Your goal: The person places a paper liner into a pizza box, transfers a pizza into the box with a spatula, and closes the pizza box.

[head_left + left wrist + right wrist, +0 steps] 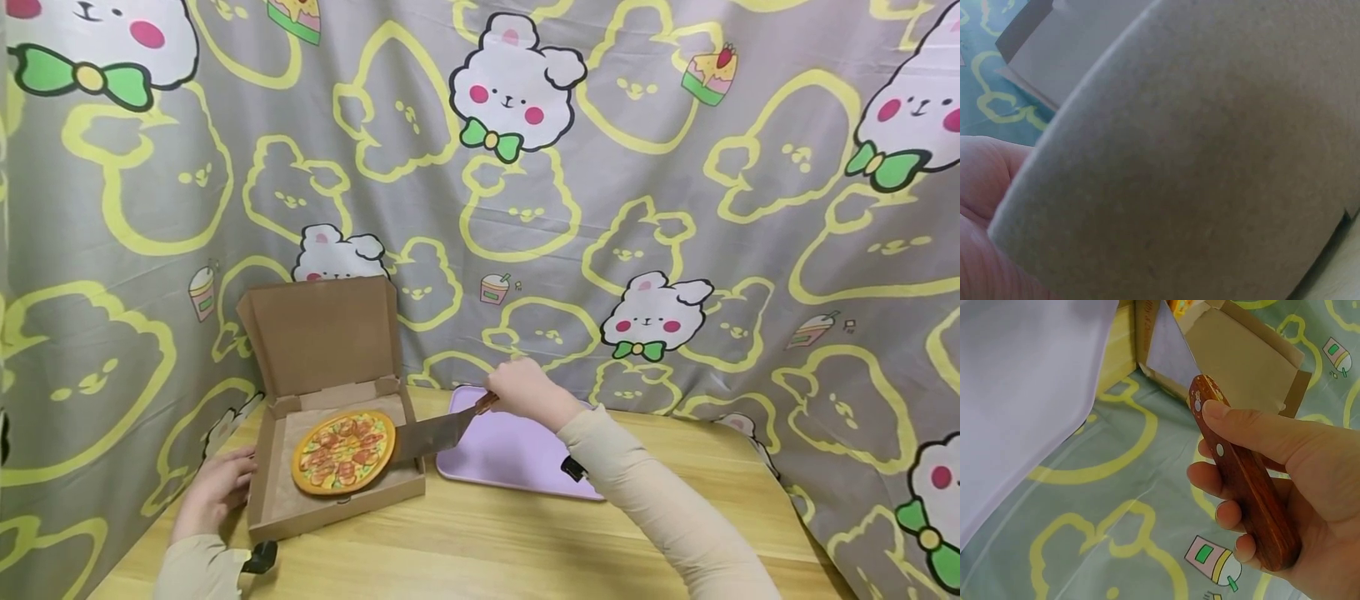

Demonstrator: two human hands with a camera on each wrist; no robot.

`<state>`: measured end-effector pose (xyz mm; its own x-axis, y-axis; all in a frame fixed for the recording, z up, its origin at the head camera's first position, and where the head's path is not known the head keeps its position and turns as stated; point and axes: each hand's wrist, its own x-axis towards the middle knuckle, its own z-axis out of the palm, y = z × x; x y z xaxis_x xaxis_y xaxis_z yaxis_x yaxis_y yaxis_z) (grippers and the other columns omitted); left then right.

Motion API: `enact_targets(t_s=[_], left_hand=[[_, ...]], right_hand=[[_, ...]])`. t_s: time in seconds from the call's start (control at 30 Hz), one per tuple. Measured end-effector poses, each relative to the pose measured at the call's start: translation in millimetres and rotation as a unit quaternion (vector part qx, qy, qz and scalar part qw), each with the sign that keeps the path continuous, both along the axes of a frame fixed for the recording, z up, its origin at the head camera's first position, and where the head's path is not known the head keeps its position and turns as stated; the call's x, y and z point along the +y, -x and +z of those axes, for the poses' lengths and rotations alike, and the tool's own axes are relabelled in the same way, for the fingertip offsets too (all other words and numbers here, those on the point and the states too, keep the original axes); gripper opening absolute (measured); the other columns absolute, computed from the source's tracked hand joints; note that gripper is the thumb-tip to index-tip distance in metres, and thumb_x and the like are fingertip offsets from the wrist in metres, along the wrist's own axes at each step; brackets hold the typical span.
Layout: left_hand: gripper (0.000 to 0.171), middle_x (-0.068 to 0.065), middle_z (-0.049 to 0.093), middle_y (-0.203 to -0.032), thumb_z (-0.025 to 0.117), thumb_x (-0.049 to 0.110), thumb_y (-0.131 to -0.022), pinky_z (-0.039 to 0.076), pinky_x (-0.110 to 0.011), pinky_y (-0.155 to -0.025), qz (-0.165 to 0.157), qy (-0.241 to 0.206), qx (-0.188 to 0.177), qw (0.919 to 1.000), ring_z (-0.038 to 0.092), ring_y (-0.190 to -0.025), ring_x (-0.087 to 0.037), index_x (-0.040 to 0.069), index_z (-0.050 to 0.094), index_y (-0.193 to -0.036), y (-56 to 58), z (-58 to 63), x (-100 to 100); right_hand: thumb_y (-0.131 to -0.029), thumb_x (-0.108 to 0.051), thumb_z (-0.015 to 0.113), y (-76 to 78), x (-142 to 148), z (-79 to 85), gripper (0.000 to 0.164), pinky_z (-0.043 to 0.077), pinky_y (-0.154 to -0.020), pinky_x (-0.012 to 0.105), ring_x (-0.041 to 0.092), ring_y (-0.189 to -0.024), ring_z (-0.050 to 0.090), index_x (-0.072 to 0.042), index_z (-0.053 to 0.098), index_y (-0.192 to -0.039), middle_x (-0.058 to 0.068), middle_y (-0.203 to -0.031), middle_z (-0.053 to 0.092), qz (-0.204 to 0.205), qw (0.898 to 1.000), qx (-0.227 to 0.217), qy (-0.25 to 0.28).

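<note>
A toy-like pizza [343,452] with an orange-brown crust lies in an open cardboard pizza box [337,515], tilted, its right side raised. The metal blade of a spatula [435,437] reaches over the box's right wall to the pizza's right edge, overlapping beneath it. My right hand [525,392] grips the spatula's riveted wooden handle [1247,481], thumb along the top and fingers wrapped below. My left hand [213,490] rests against the left outer wall of the box. In the left wrist view that cardboard wall [1179,156] hides most of the fingers.
A lilac tray [502,454] lies right of the box, below my right forearm. The box lid [326,333] stands upright at the back, near a grey patterned curtain [420,208]. Everything is on a wooden table [465,542].
</note>
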<state>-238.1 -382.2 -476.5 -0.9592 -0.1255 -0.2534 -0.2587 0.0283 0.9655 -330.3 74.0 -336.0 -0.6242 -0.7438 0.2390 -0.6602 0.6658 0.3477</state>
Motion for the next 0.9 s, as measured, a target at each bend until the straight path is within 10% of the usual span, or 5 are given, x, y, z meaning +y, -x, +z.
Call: enact_targets(t_s=[0.37, 0.9], left_hand=[[0.065, 0.013, 0.065, -0.096, 0.042, 0.005, -0.097, 0.053, -0.023, -0.074, 0.001, 0.011, 0.0, 0.9999, 0.062, -0.083, 0.002, -0.011, 0.009, -0.151, 1.0, 1.3, -0.9], [0.065, 0.01, 0.065, -0.099, 0.043, 0.006, -0.097, 0.053, -0.022, -0.074, 0.002, 0.018, -0.003, 0.9998, 0.06, -0.083, 0.004, -0.011, 0.01, -0.15, 0.1, 0.7, 0.0]], right_hand=[[-0.075, -0.04, 0.082, 0.6, 24.9, -4.2, 0.024, 0.042, -0.056, 0.034, 0.013, -0.061, 0.06, -0.023, 0.066, -0.068, -0.01, -0.067, 0.066, -0.016, 0.999, -0.031, 0.022], [-0.079, -0.039, 0.079, 6.5, 78.4, -53.6, 0.018, 0.041, -0.053, 0.028, 0.008, -0.062, 0.055, -0.025, 0.07, -0.083, -0.012, -0.074, 0.067, -0.059, 0.987, -0.109, 0.098]])
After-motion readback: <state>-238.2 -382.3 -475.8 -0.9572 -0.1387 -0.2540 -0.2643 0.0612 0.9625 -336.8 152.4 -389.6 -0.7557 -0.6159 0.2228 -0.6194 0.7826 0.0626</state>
